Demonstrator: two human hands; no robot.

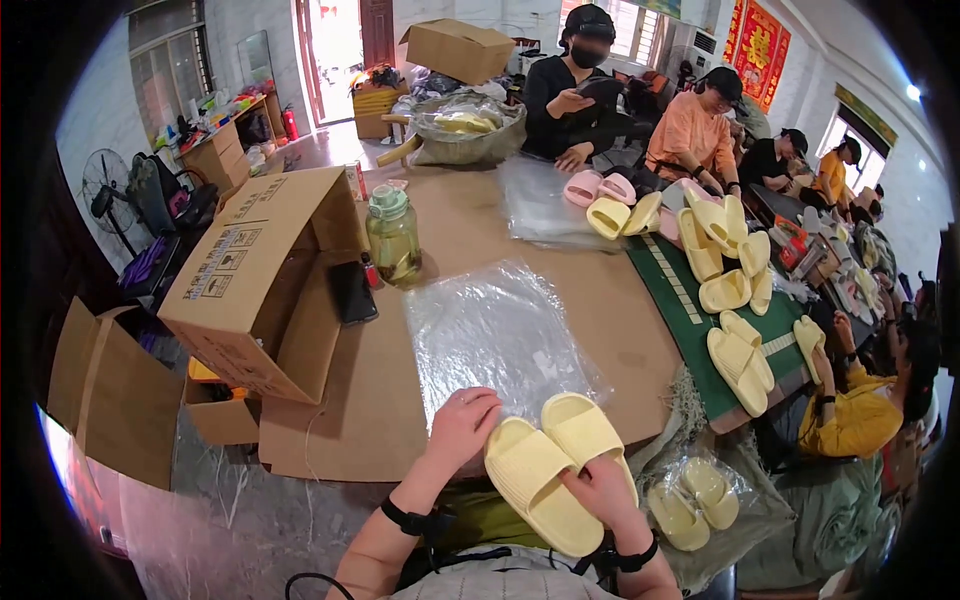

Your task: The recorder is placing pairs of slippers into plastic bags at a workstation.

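Looked like bagging prep: right hand (603, 492) gripped the yellow slippers (528, 468), just nearside of the clear plastic bags (490, 335). Left hand (464, 421) sat at their near edge, fingers bent, grip unclear; next probably called for opening one.

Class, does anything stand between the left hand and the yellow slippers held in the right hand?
Nothing visible does: the left hand is close beside the yellow slippers in the right hand, though contact is unclear. The clear plastic lies mostly beyond, not between.
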